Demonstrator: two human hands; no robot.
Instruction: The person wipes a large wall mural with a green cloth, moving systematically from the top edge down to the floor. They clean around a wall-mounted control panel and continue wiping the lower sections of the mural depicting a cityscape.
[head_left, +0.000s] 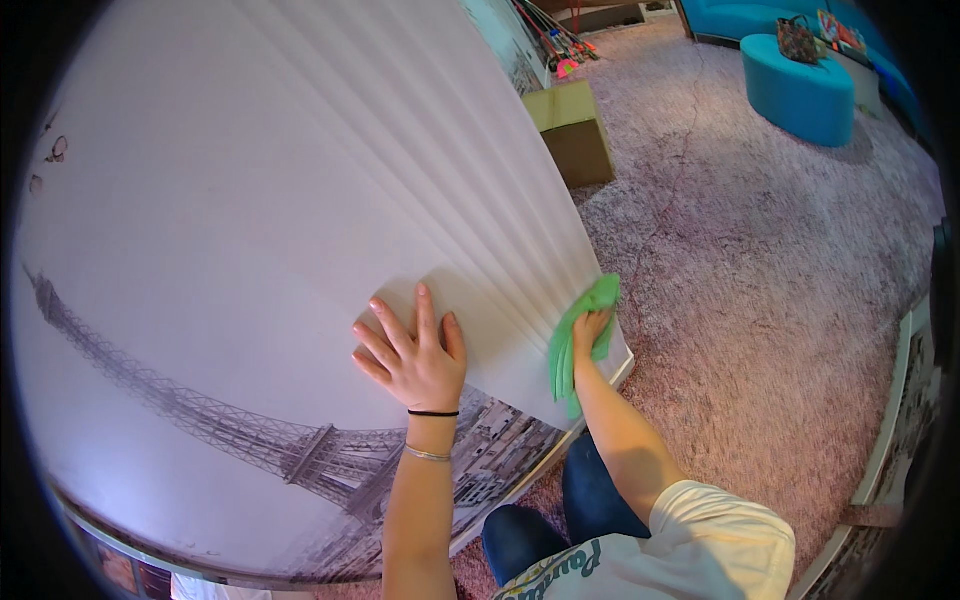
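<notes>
A large white panel (225, 225) fills the left and middle of the view, printed with a grey Eiffel Tower (217, 416) and rooftops along its lower edge. My left hand (420, 360) lies flat against its white surface with the fingers spread, holding nothing; a black band and thin bracelets are at the wrist. Further right, my right hand (592, 330) holds a green cloth (564, 360) against the ridged part of the panel, by its right edge and near its lower corner. The cloth partly covers the fingers.
Textured pinkish-grey carpet (750, 300) covers the floor. A cardboard box (581, 142) stands beyond the panel's right edge. Long-handled tools (566, 45) lean farther back. A blue ottoman (799, 97) carries a patterned bag (796, 41). A framed panel (892, 405) stands at the right rim.
</notes>
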